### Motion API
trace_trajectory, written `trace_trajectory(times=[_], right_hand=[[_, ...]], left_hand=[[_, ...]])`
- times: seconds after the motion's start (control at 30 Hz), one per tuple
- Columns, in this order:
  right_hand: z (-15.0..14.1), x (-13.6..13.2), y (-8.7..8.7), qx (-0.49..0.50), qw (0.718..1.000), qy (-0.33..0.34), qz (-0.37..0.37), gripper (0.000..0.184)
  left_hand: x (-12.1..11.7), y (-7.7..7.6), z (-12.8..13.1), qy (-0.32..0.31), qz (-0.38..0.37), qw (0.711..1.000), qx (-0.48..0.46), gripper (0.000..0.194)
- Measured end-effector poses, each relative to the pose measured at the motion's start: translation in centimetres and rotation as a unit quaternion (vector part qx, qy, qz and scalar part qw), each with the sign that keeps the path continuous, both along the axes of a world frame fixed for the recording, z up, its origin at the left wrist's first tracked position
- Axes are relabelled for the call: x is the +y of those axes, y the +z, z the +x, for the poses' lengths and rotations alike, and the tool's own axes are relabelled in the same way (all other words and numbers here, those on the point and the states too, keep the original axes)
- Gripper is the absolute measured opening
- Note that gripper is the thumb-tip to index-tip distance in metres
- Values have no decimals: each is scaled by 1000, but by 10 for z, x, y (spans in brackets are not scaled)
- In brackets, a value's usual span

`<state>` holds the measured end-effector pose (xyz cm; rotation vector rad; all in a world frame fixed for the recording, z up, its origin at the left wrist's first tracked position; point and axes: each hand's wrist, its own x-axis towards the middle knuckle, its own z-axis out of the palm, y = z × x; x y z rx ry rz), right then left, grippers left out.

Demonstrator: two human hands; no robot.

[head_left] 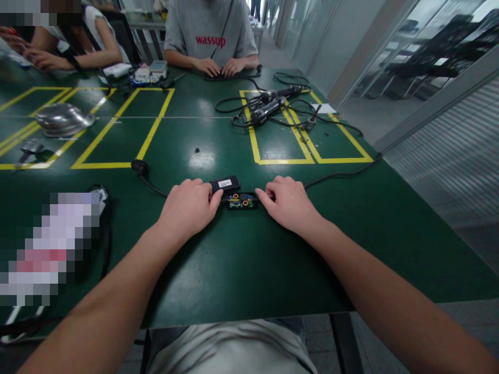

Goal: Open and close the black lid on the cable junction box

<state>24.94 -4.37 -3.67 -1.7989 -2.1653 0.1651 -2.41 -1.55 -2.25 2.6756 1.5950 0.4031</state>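
An opened black power adapter (242, 208) lies on the green table in front of me, its circuit board (237, 203) with copper-coloured coils facing up. My left hand (189, 208) is closed at the adapter's left end, where a black cable (155, 190) with a plug (139, 167) runs under it. At the right end, my right hand (291, 203) is closed with thumb and fingers together, and another cable (338, 175) leads away behind it. The ribbed black cover (234, 179) with a white label rests just behind the adapter, near my left thumb. My palms hide the cable parts inside them.
Black tools with tangled cables (268, 109) lie at the back right within yellow tape. A shiny metal bowl-like part (64, 119) sits far left. Nearer left is a blurred-out device (54, 244). Two people sit across the table (249, 280); glass walls stand right.
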Motion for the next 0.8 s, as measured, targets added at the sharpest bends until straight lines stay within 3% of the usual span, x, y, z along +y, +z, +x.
trace_trajectory(times=[0.13, 0.23, 0.33, 0.8], right_hand=[[0, -1, 0, 18, 999, 2, 27, 50], [-2, -2, 6, 14, 1000, -25, 14, 47], [-5, -2, 12, 14, 999, -38, -9, 45], [-6, 0, 13, 6, 998, -34, -51, 49]], left_hand=[[-4, 9, 8, 32, -51, 998, 27, 60], [-7, 26, 16, 73, -133, 987, 60, 61], [-9, 36, 21, 89, -163, 980, 76, 57], [-6, 28, 20, 76, -168, 981, 65, 42]])
